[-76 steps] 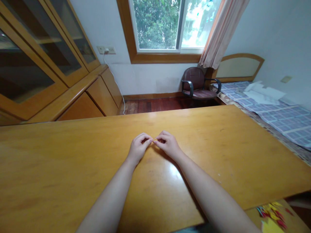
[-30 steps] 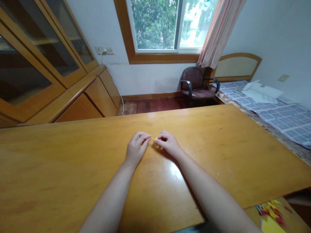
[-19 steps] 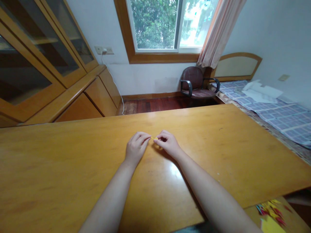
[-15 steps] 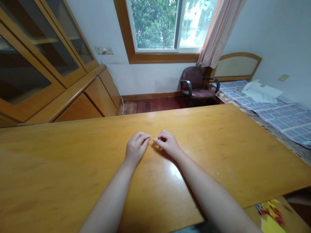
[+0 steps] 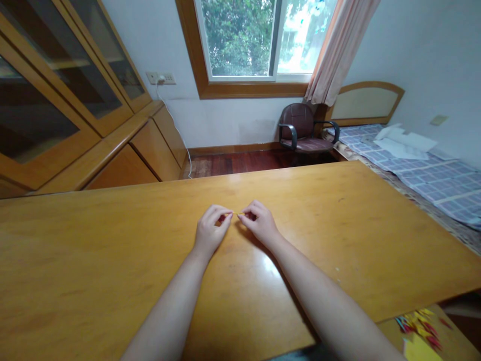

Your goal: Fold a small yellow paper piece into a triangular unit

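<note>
Both hands meet above the middle of the wooden table [image 5: 112, 260]. Between their fingertips runs a thin yellow strip [image 5: 235, 213], small and partly covered by the fingers; its material cannot be made out. My left hand [image 5: 212, 226] pinches the strip's left end between thumb and forefinger. Its right end is pinched by my right hand [image 5: 260, 221], with the other fingers curled. The two hands are a short gap apart, and the right one casts a shadow on the tabletop.
Lower right, a lower surface [image 5: 451, 333] bears a pile of small yellow and red pieces [image 5: 423, 326] and a yellow sheet [image 5: 419, 350]. Beyond the table stand a brown armchair [image 5: 300, 125] and a bed [image 5: 443, 175]. A glass-door cabinet [image 5: 86, 120] is at left.
The fingers have shifted slightly around the yellow strip, and it now lies more level between them. My left hand's thumb and forefinger show a wider loop. The arms have barely moved.
</note>
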### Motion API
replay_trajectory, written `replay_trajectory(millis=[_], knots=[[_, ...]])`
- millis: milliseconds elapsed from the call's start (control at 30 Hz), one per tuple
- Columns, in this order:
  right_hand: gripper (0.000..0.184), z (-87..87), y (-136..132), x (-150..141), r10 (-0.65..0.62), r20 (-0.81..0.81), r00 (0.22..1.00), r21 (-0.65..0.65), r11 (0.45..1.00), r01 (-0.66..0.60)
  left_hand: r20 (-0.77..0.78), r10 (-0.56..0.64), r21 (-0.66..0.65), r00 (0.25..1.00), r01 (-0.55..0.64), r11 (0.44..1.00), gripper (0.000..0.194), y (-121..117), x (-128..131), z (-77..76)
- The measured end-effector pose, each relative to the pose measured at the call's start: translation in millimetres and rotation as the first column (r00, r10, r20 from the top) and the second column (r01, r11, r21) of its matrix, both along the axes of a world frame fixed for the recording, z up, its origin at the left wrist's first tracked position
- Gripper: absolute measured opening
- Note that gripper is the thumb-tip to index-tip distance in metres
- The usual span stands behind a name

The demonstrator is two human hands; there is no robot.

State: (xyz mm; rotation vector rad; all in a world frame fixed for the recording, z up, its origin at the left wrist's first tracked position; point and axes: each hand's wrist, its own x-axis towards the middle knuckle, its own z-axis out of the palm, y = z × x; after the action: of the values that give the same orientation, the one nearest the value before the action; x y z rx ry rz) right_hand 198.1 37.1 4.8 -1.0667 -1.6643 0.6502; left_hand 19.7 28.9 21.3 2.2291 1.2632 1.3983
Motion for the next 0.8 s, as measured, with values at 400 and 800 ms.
replay_trajectory(millis=[400, 800], knots=[[0.009, -0.8, 0.3, -0.5, -0.010, 0.019, 1.000, 0.034, 0.999, 0.009, 0.019, -0.013, -0.008, 1.000, 0.013, 1.000, 0.006, 1.1, -1.4, -2.7], [0.006, 0.0, -3.1, -2.2, -0.021, 0.058, 0.998, 0.063, 0.998, 0.017, 0.116, 0.017, -0.133, 0.993, -0.001, 0.991, 0.014, -0.6, 0.0, -0.4]])
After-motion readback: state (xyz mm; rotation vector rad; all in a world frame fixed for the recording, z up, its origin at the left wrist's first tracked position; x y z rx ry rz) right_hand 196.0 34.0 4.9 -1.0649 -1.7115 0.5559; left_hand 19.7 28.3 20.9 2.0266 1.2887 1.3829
